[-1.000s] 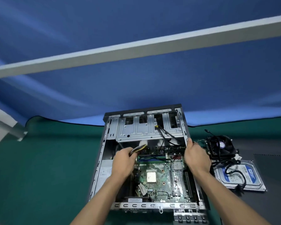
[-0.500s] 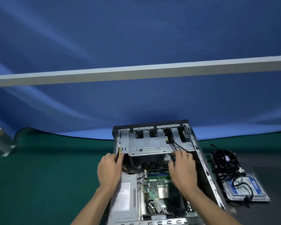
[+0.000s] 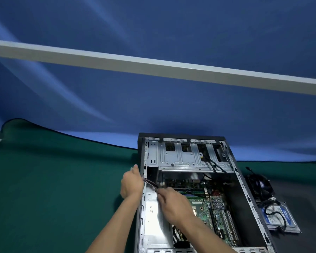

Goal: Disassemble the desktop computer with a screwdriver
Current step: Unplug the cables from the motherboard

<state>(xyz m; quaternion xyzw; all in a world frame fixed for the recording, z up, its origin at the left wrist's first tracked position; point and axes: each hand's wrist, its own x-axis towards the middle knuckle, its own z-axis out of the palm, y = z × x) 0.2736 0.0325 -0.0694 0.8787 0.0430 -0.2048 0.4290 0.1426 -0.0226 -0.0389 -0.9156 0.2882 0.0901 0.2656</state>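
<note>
The open desktop case (image 3: 244, 187) lies on its side on a green mat. Inside it are a silver drive cage (image 3: 182, 157), a green motherboard (image 3: 206, 203) and a silver power supply (image 3: 153, 221). My left hand (image 3: 132, 182) is at the case's left wall and grips the end of a thin wire bundle (image 3: 150, 183) that runs over that wall. My right hand (image 3: 173, 202) is inside the case above the power supply and pinches the same wires at its fingertips. No screwdriver is in view.
A removed black fan (image 3: 260, 187) and a blue-labelled hard drive (image 3: 279, 219) with a black cable lie right of the case. The green mat (image 3: 53, 189) stretches to the left. A blue cloth (image 3: 153, 106) and a grey bar stand behind.
My left hand has moved out over the case's left wall with the wires. My right hand crossed from the middle toward the left. The view swung left, so the case sits further right.
</note>
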